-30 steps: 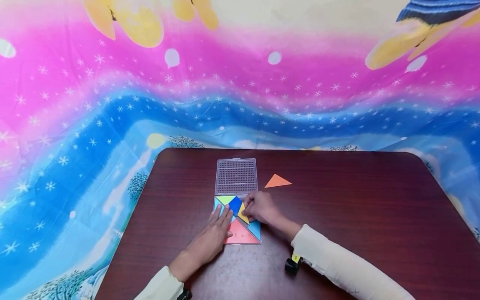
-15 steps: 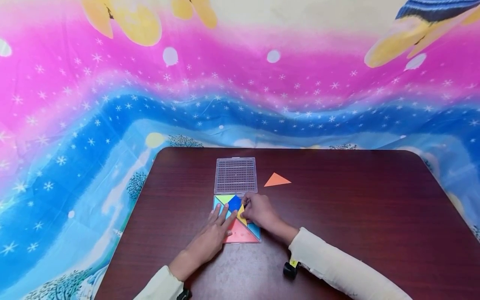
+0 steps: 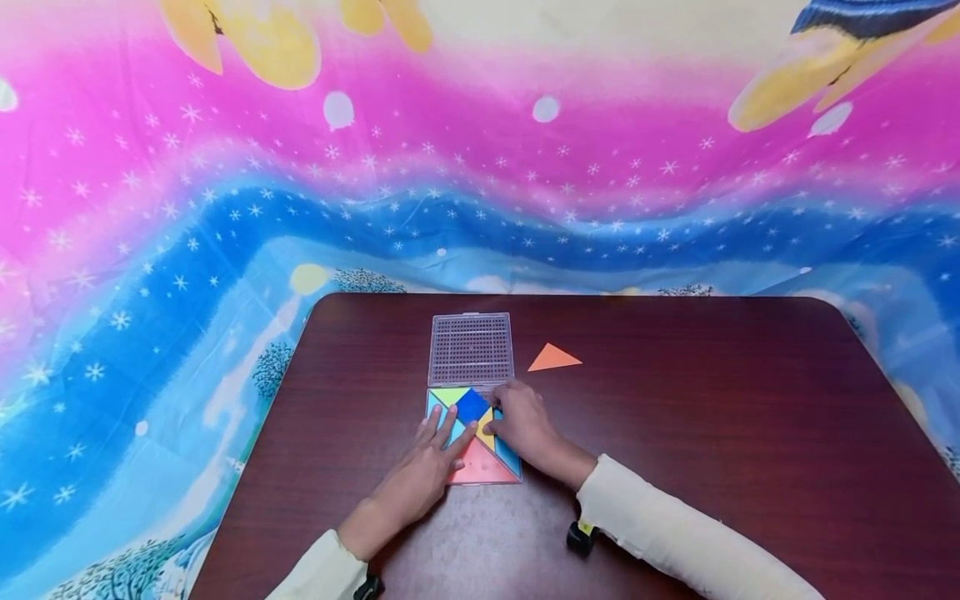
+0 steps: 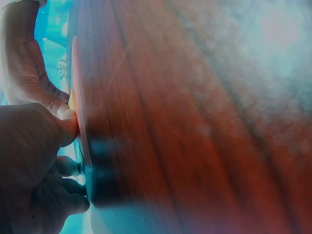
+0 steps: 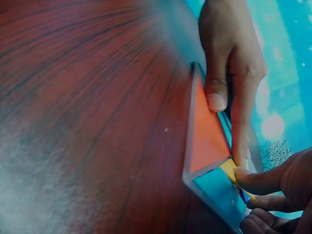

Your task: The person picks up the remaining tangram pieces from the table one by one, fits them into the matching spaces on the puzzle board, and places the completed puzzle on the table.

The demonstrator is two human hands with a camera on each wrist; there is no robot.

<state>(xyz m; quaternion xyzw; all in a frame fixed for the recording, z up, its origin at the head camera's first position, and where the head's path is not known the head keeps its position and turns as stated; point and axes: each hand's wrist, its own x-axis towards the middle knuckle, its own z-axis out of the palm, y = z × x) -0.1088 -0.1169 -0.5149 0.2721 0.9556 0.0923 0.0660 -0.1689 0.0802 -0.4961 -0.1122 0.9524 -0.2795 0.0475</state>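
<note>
A square tangram case lies unfolded on the table. In its near tray [image 3: 519,481] are a red triangle [image 3: 483,467], a dark blue square [image 3: 472,407], a light green triangle [image 3: 450,395] and light blue pieces. My left hand [image 3: 420,471] rests on the tray with fingers spread, pressing pieces on its left side. From the right, my right hand [image 3: 528,425] pinches a small yellow triangle [image 5: 227,169] beside the square, thumb on its face. The right fingers partly cover the tray's upper right corner. An orange triangle [image 3: 555,357] lies loose beyond the right hand.
The case's clear lid [image 3: 471,350], with a grid pattern, lies flat behind the tray. Dark brown tabletop [image 3: 712,400] surrounds everything. A printed cloth [image 3: 480,167] hangs behind the table's far edge.
The yellow triangle has turned and shifted against the dark blue square, uncovering more of the light blue piece at right. My left hand has barely moved; its index finger now reaches toward the yellow triangle.
</note>
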